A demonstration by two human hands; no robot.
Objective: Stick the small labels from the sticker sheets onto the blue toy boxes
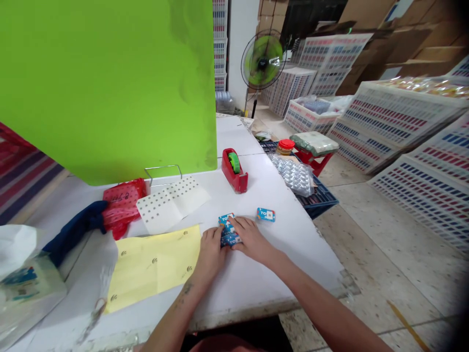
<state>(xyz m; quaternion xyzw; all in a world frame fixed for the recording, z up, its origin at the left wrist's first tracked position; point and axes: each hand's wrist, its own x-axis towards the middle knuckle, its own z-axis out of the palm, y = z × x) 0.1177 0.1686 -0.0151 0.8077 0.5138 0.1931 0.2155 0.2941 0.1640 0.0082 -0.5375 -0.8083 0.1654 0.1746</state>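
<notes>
A small stack of blue printed cards [229,231], with white letters starting "TO", lies on the white table between my hands. My left hand [212,246] presses against the stack's left edge, fingers bent. From the right, my right hand [252,239] holds the same stack, its fingertips resting on the top cards. A single blue card or small pack [266,214] lies apart, just beyond my right hand. Left of my left hand is a yellow sheet [156,266] with small dark marks. Farther back stands a red tape dispenser [234,172] with green tape.
A white sheet of dark stickers [170,203], a red plastic bag [124,200] and dark blue cloth [76,230] lie left. A green panel [110,88] rises behind. Right of the table edge are a blue crate [322,198], white baskets [421,195] and a fan [264,61].
</notes>
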